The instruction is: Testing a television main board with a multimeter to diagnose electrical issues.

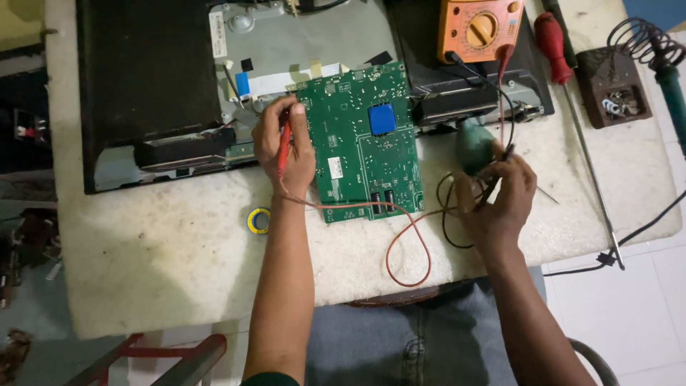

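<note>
Green rectangular circuit board (364,139): left hand (284,146) gripped a red probe (284,143) at its left edge, right hand (500,196) pinched a black probe (493,187) off its right; a slip might have shorted contacts.

A worn, stained pale worktop (164,271) fills most of the view under even, soft light. White floor tiles (643,314) show at the right, a red metal frame (171,354) below the table's near edge, dim clutter at the left

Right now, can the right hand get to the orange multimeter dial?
Probably not freely: the right hand is holding a black probe, and the multimeter sits farther up the bench beyond its leads; nothing solid blocks the path.
</note>
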